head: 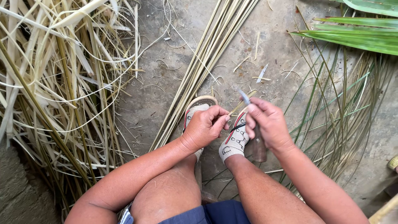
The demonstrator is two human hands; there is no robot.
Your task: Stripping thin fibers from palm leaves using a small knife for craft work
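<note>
Head view: right hand (268,124) gripping knife (244,97), left hand (205,126) pinching strip (238,108).

So from my view looking down, both arms are bare with no sleeves, watch or rings. I've got dark blue shorts (207,213) on, plus pale patterned slip-on sandals (234,141) with a red-edged strap.

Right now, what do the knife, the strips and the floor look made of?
Knife in the right hand: thin grey blade, likely metal; dark brown handle, probably wood. Bundle of strips: pale, matte, fibrous, like dried palm midribs or split stalks. Floor: grey, rough, stained, looks like concrete.
</note>
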